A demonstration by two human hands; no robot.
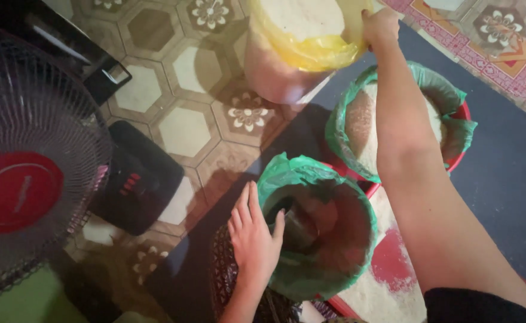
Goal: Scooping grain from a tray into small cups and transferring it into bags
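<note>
Green plastic lines the near bucket [317,239], and the left hand [252,236] rests spread flat on its rim, thumb hooked over the edge, steadying it w/ no real grip. Right hand [379,27] is stretched far out, fingers pinched on the yellow liner of the big sack [296,45] of white grain. A dark cup [299,227] sits inside the near bucket, though it's too dim to be sure. A second green-lined bucket [454,137] sits behind, approx. full. Done well: keep that left palm pressing down so the liner doesn't slip, and hold the sack's mouth wide and taut. Spilled grain already dusts the red tray [391,263].
</note>
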